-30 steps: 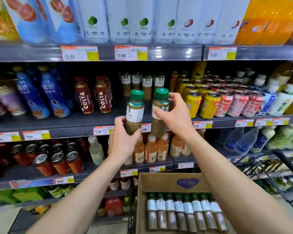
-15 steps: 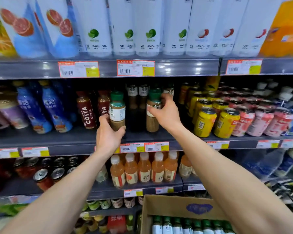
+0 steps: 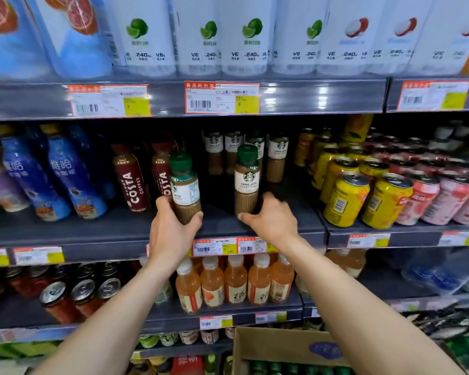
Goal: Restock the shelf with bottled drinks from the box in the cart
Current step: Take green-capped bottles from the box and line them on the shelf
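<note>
Bare shelf (image 3: 218, 212) lies open between the left latte bottle (image 3: 185, 189) and right latte bottle (image 3: 247, 180) — Costa coffee bottles (image 3: 132, 182) block the left, yellow cans (image 3: 345, 198) the right, rear latte bottles (image 3: 276, 155) behind.

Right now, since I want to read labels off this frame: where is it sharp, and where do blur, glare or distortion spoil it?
Head view: the latte bottle beside the right hand has a sharply readable label; the right hand itself is motion-smeared, so its grip is unclear; glare streaks the upper shelf rail; the wide lens bows straight lines and softens the lower right corner.
</note>
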Demonstrator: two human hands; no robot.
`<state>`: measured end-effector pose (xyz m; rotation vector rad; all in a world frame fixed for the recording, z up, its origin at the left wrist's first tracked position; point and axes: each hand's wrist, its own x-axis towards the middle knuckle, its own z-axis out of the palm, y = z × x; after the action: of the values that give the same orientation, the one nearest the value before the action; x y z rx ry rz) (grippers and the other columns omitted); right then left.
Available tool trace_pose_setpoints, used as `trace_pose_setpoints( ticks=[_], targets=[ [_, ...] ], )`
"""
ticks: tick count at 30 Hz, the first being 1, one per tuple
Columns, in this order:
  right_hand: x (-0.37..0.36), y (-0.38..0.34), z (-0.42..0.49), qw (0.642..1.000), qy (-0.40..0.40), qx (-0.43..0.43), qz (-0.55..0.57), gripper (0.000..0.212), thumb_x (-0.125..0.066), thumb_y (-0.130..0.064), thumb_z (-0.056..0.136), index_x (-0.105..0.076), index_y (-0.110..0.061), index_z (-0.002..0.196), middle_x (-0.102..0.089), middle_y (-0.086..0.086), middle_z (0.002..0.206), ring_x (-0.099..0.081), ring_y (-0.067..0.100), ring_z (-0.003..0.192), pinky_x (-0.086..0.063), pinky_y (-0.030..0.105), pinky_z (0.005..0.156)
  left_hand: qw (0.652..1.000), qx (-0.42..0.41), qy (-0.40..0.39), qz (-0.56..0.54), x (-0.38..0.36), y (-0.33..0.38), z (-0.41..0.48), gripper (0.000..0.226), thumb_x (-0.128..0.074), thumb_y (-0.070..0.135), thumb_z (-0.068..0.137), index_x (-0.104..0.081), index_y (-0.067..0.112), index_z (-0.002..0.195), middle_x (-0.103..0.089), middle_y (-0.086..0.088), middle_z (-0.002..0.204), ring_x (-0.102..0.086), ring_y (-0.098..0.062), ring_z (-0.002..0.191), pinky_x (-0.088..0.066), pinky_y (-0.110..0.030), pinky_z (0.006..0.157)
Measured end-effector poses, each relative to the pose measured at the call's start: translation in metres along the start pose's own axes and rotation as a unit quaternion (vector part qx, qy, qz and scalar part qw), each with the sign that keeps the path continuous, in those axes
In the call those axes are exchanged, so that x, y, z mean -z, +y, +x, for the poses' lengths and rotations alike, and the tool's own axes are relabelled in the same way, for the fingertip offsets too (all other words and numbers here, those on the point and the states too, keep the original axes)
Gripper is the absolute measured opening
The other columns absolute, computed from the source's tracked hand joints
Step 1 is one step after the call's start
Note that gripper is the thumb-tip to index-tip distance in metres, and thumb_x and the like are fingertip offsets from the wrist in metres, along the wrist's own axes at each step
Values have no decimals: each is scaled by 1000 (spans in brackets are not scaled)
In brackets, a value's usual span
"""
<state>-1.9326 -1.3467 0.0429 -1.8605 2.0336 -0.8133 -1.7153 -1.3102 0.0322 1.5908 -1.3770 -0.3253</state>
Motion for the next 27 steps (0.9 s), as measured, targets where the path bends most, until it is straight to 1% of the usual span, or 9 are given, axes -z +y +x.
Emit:
trace_pose_setpoints(
  ticks=[5, 7, 10, 14, 17, 20, 21, 24, 27],
  targets=[
    [-16, -11, 18, 1000, 2, 6, -7, 59, -70, -64, 73, -61, -19, 111, -69, 7, 113, -60, 32, 111, -48, 40, 78, 1000, -3, 12, 20, -5, 1, -7, 52, -73, 45, 82, -28, 41, 108, -55, 12, 102, -54, -14, 89, -44, -33, 70],
    [-23, -17, 29, 1000, -7, 7, -6, 60, -70, -64, 72, -61, -21, 112, -69, 7, 113, -61, 33, 110, -46, 38, 75, 999, -6, 11, 35, -7, 1, -10, 53, -72, 47, 82, -29, 39, 111, -53, 13, 100, -51, -13, 86, -42, -33, 68],
    [-31, -27, 52, 1000, -24, 0, -6, 57, -71, -63, 73, -63, -22, 114, -69, 7, 114, -64, 32, 109, -50, 36, 77, 998, -7, 16, 52, -9, 1, -11, 55, -71, 49, 82, -30, 35, 117, -52, 13, 100, -48, -13, 85, -40, -33, 68],
    [-40, -36, 79, 999, -15, -29, 0, 47, -72, -58, 77, -64, -20, 104, -70, 9, 109, -66, 31, 104, -42, 30, 70, 999, -5, 5, 50, -8, 1, -12, 57, -72, 47, 84, -31, 31, 120, -57, 7, 106, -52, -16, 89, -42, -34, 71],
    [-45, -36, 93, 999, -6, -35, 0, 42, -71, -57, 81, -64, -18, 95, -71, 10, 105, -67, 32, 102, -41, 30, 67, 998, -2, -5, 56, -8, 2, -12, 58, -72, 46, 85, -31, 30, 123, -62, -1, 114, -59, -25, 99, -44, -36, 73],
    [-48, -35, 102, 999, 0, -36, -20, 43, -70, -61, 81, -59, -20, 87, -71, 10, 105, -67, 32, 101, -42, 30, 67, 998, -2, -12, 55, -6, 3, -13, 60, -72, 46, 85, -30, 31, 126, -61, -2, 119, -60, -26, 105, -47, -37, 76],
    [-49, -35, 105, 999, 2, -37, -27, 45, -70, -62, 81, -60, -20, 89, -71, 9, 106, -67, 31, 101, -42, 30, 67, 998, -2, -14, 54, -6, 3, -13, 60, -72, 46, 85, -30, 32, 127, -61, -1, 120, -59, -26, 106, -48, -37, 77],
    [-51, -36, 111, 998, 5, -38, -55, 57, -67, -66, 81, -65, -15, 105, -70, 9, 111, -67, 32, 104, -42, 31, 69, 999, -6, -14, 52, -4, 4, -14, 60, -71, 46, 85, -30, 32, 127, -61, 0, 120, -60, -25, 106, -51, -39, 80],
    [-54, -37, 116, 997, 14, -31, -74, 60, -65, -68, 82, -64, -14, 108, -70, 9, 110, -67, 32, 104, -40, 31, 69, 999, -9, -12, 51, -4, 4, -15, 62, -72, 45, 85, -30, 31, 128, -61, -1, 121, -60, -24, 107, -51, -38, 79]
  ],
)
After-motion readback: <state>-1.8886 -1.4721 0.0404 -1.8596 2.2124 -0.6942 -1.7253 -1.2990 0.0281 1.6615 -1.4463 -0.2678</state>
